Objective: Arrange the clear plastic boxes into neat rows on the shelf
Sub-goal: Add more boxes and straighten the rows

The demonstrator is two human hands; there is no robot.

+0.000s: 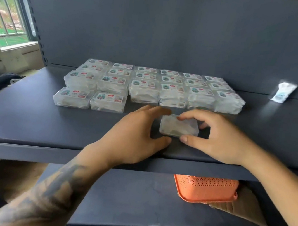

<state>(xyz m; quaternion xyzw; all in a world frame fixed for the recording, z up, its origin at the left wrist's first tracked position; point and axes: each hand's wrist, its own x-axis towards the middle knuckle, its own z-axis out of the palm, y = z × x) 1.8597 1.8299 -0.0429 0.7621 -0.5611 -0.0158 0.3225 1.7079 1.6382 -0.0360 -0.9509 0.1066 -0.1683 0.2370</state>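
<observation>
We see two bare forearms with no sleeves, watch, rings or gloves on them. Our left forearm [54,185] carries a large dark tattoo that covers much of its upper side and fades out short of the wrist; its pattern is too blurred to read. Our left hand [132,135] and right hand [214,137] are unmarked, with short plain nails.

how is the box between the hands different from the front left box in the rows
The held box shows a plain clear face; the front left box shows a colourful label. The held box sits alone and askew; the front left box lines up beside its neighbour. Both are clear plastic and lie flat.
</observation>
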